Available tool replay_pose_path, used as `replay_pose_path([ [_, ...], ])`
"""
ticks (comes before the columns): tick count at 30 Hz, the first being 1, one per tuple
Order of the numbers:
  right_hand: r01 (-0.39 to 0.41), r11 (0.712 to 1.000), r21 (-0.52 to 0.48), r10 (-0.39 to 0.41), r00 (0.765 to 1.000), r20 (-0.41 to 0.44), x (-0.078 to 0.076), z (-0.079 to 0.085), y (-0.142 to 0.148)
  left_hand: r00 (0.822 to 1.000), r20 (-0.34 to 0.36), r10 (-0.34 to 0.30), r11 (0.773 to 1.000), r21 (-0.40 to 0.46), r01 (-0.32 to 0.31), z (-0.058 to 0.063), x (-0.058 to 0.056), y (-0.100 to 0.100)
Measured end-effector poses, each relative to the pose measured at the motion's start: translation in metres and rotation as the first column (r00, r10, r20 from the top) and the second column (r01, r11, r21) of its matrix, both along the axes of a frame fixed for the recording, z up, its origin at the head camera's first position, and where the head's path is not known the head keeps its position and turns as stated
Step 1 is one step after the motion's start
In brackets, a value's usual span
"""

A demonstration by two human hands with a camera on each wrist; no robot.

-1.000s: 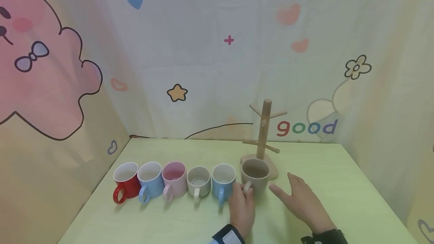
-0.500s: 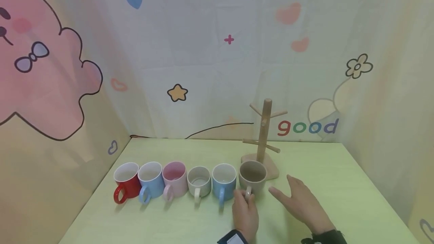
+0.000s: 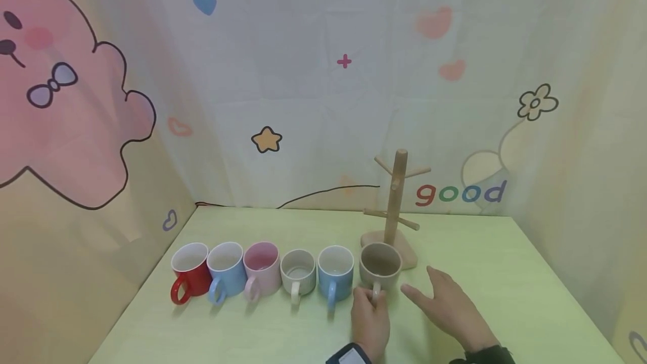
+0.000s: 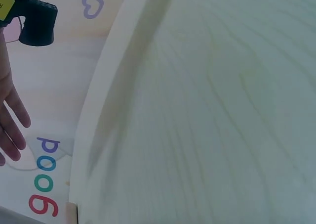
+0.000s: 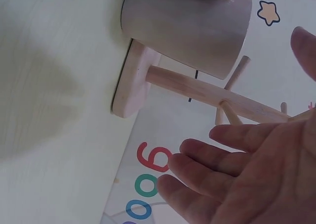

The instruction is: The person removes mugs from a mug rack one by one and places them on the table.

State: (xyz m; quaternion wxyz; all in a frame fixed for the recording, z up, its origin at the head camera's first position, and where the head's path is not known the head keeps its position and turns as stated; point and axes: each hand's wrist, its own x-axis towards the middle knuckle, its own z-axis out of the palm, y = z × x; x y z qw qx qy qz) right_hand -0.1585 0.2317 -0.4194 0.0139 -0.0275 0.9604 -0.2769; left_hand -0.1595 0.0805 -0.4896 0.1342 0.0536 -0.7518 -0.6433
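A grey-beige mug stands in front of the wooden mug tree, its handle turned toward the front. My left hand holds that handle between thumb and fingers. To the right of the mug, my right hand is held apart from it, fingers extended and touching nothing. In the right wrist view, the side of the mug lies before the tree's post and base, with the open right hand below. The left wrist view shows mostly tabletop, with the right hand at its left edge.
Left of the grey-beige mug stand a blue mug, a small off-white mug, a pink mug, a light blue mug and a red mug on the pale green table. A printed curtain hangs behind.
The left hand has drawn the grey-beige mug slightly toward the front, and its handle has swung from front-left to straight forward. The right hand has hardly moved.
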Motion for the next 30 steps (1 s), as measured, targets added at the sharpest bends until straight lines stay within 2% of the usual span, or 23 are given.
replay_pose_path([
  [4,0.002,1.000,0.005,-0.002,1.000,-0.001,0.000,-0.001,0.001,1.000,-0.005,-0.008,1.000,-0.011,0.008,0.000,-0.001,-0.001],
  [10,0.003,1.000,0.013,-0.003,1.000,0.000,-0.001,-0.001,0.003,0.993,0.108,-0.054,0.998,-0.005,0.055,0.002,-0.002,-0.009],
  [13,0.004,1.000,0.021,-0.004,1.000,0.002,-0.001,0.000,0.004,0.990,0.126,-0.060,0.998,0.014,0.059,0.008,0.003,-0.015],
  [18,-0.001,0.999,0.042,0.001,1.000,-0.003,-0.003,0.000,0.008,0.993,0.081,-0.083,0.996,0.031,0.080,0.023,0.014,-0.030],
  [21,-0.007,0.998,0.061,0.008,1.000,-0.023,-0.006,0.002,0.011,0.990,0.010,-0.140,0.990,0.020,0.140,0.030,0.013,-0.042],
  [23,-0.014,0.997,0.081,0.017,0.999,-0.041,-0.009,0.003,0.013,0.981,-0.065,-0.184,0.983,-0.038,0.181,0.035,0.007,-0.051],
  [26,-0.021,0.993,0.114,0.028,0.998,-0.055,-0.014,0.005,0.016,0.957,-0.176,-0.229,0.959,-0.209,0.191,0.044,-0.008,-0.068],
  [27,-0.020,0.992,0.126,0.028,0.998,-0.055,-0.016,0.005,0.018,0.952,-0.200,-0.233,0.946,-0.275,0.173,0.048,-0.013,-0.073],
  [30,-0.013,0.986,0.164,0.023,0.998,-0.057,-0.023,0.004,0.023,0.946,-0.217,-0.242,0.883,-0.454,0.121,0.063,-0.030,-0.092],
])
